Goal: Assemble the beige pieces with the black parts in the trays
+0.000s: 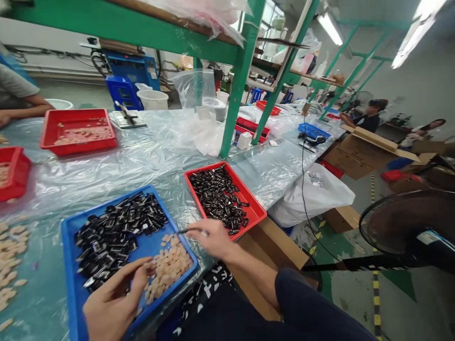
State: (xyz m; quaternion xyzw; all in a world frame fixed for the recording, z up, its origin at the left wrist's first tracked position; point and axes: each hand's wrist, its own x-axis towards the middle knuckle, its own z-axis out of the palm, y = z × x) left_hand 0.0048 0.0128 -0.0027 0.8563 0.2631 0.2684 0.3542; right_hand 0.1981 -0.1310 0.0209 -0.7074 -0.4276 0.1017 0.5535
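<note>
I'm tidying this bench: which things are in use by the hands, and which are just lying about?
In use:
left hand
right hand with a thin tool
blue tray
black parts
pale pieces

Lying about:
red tray
white bag
fan

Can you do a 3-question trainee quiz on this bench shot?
1. True or false: the right hand holds a thin metal tool.
2. Which tray does the left hand rest over: A the blue plastic tray, B the near red plastic tray?
3. Fill in: beside the black parts in the blue plastic tray lie small ____ pieces.

Key: 1 true; 2 A; 3 beige.
</note>
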